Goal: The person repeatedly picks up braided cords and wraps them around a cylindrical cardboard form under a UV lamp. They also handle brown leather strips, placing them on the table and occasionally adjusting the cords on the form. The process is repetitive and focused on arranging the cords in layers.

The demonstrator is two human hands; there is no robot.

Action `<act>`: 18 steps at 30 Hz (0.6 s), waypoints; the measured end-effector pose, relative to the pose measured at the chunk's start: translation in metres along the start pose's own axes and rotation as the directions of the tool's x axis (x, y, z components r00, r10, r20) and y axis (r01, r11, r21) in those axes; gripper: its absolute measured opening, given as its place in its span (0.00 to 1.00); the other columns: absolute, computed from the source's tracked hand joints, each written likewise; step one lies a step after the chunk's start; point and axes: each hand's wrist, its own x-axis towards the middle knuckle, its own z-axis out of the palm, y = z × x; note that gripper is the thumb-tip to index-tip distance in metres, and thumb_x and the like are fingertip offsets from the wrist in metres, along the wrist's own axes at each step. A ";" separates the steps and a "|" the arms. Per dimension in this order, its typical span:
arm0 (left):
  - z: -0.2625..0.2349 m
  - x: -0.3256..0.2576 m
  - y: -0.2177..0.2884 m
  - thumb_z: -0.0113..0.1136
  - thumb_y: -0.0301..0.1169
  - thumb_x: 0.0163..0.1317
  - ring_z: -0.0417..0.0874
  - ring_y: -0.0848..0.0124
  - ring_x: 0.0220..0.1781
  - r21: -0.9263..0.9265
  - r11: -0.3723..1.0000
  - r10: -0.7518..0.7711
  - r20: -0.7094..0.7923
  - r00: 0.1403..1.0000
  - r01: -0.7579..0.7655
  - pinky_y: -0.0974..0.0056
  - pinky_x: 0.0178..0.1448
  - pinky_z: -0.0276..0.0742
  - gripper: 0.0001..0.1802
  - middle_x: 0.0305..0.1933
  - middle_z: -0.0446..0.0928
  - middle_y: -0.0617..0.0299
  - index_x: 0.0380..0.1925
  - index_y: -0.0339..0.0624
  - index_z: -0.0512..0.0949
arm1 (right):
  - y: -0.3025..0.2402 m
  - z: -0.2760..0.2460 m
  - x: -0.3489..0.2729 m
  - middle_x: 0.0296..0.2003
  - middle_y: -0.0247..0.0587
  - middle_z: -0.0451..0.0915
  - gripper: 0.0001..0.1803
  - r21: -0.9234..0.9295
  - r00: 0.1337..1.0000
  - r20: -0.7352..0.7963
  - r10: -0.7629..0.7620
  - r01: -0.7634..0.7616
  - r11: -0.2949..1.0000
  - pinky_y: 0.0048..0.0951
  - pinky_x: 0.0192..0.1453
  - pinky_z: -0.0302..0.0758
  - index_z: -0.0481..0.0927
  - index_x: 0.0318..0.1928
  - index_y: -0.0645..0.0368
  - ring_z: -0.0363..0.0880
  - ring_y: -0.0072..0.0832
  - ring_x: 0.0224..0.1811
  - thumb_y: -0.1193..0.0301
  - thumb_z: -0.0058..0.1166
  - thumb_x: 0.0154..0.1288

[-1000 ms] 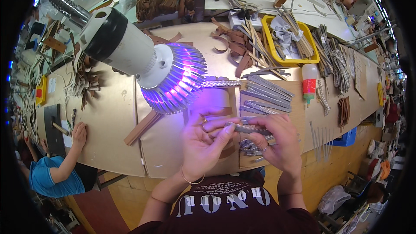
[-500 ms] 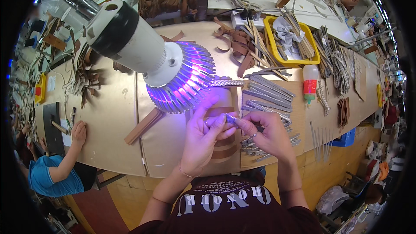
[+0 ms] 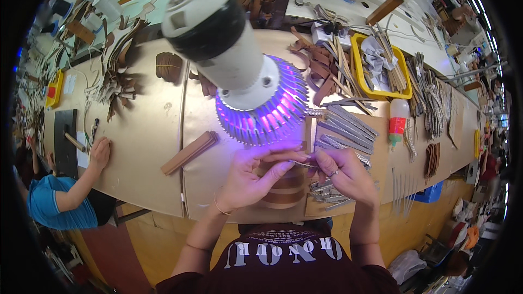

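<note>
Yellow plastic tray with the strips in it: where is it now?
Head view, upper right: the yellow plastic tray sits on the far side of the bench, behind the white squeeze bottle with a red label and right of the purple-lit lamp head.

A thin silvery glitter strip (image 3: 300, 164) lies level, pinched at both ends, just below the purple-lit lamp (image 3: 261, 110).
</note>
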 end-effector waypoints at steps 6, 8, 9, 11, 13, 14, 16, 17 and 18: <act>-0.027 -0.008 -0.044 0.61 0.26 0.67 0.81 0.74 0.47 0.367 0.930 0.153 -0.394 0.906 0.002 0.67 0.51 0.76 0.11 0.45 0.82 0.61 0.48 0.35 0.80 | 0.006 -0.002 0.008 0.31 0.44 0.83 0.11 -0.480 0.924 -0.272 -0.267 0.110 0.870 0.29 0.35 0.75 0.86 0.42 0.62 0.80 0.34 0.28 0.67 0.62 0.67; -0.030 -0.014 -0.058 0.61 0.26 0.67 0.80 0.73 0.47 0.109 0.986 -0.052 -0.504 0.862 0.123 0.68 0.51 0.76 0.11 0.46 0.81 0.60 0.48 0.35 0.81 | 0.004 0.002 0.010 0.30 0.43 0.83 0.08 -0.484 0.909 -0.292 -0.296 0.126 0.866 0.28 0.37 0.75 0.85 0.42 0.64 0.80 0.28 0.30 0.72 0.62 0.65; -0.030 -0.019 -0.062 0.61 0.26 0.66 0.80 0.73 0.48 -0.048 0.978 -0.200 -0.480 0.854 0.201 0.68 0.51 0.75 0.11 0.47 0.80 0.60 0.48 0.36 0.81 | 0.003 0.005 0.012 0.30 0.43 0.83 0.07 -0.487 0.904 -0.309 -0.296 0.117 0.865 0.27 0.38 0.75 0.85 0.41 0.65 0.80 0.24 0.32 0.75 0.63 0.65; -0.026 -0.024 -0.069 0.61 0.25 0.66 0.80 0.73 0.48 -0.172 0.952 -0.305 -0.431 0.849 0.254 0.68 0.52 0.75 0.12 0.49 0.79 0.58 0.48 0.36 0.81 | 0.001 0.013 0.017 0.29 0.43 0.82 0.10 -0.477 0.902 -0.300 -0.312 0.142 0.868 0.29 0.35 0.75 0.83 0.44 0.62 0.80 0.31 0.28 0.71 0.64 0.64; -0.019 -0.026 -0.075 0.61 0.25 0.66 0.79 0.73 0.49 -0.108 0.973 -0.229 -0.431 0.873 0.202 0.68 0.53 0.75 0.12 0.51 0.77 0.57 0.48 0.36 0.81 | -0.001 0.022 0.021 0.29 0.43 0.82 0.12 -0.465 0.900 -0.307 -0.309 0.142 0.874 0.31 0.33 0.75 0.82 0.45 0.60 0.80 0.35 0.26 0.68 0.64 0.64; -0.017 -0.026 -0.076 0.62 0.25 0.65 0.79 0.73 0.49 -0.097 0.979 -0.205 -0.436 0.876 0.181 0.68 0.54 0.75 0.12 0.51 0.76 0.57 0.48 0.36 0.81 | -0.002 0.026 0.023 0.28 0.42 0.82 0.13 -0.459 0.899 -0.319 -0.300 0.130 0.879 0.31 0.32 0.75 0.81 0.45 0.60 0.80 0.35 0.26 0.68 0.64 0.64; -0.013 -0.024 -0.079 0.63 0.25 0.65 0.78 0.73 0.49 -0.071 0.988 -0.155 -0.444 0.882 0.138 0.68 0.54 0.76 0.12 0.52 0.75 0.57 0.48 0.35 0.81 | -0.003 0.031 0.026 0.27 0.42 0.82 0.13 -0.479 0.900 -0.321 -0.294 0.113 0.871 0.32 0.31 0.74 0.80 0.44 0.60 0.80 0.35 0.25 0.67 0.65 0.63; -0.011 -0.022 -0.080 0.63 0.24 0.65 0.78 0.73 0.50 -0.050 0.992 -0.124 -0.455 0.882 0.114 0.68 0.54 0.76 0.11 0.52 0.75 0.57 0.47 0.35 0.82 | -0.004 0.033 0.026 0.27 0.42 0.81 0.14 -0.506 0.903 -0.311 -0.298 0.108 0.856 0.32 0.30 0.74 0.79 0.43 0.60 0.79 0.34 0.25 0.67 0.66 0.63; -0.010 -0.021 -0.081 0.63 0.24 0.64 0.78 0.73 0.50 -0.029 0.996 -0.093 -0.465 0.880 0.090 0.68 0.54 0.76 0.11 0.51 0.74 0.57 0.46 0.35 0.82 | -0.004 0.034 0.027 0.27 0.42 0.81 0.14 -0.533 0.904 -0.303 -0.301 0.101 0.840 0.33 0.30 0.74 0.78 0.42 0.60 0.79 0.34 0.24 0.66 0.66 0.62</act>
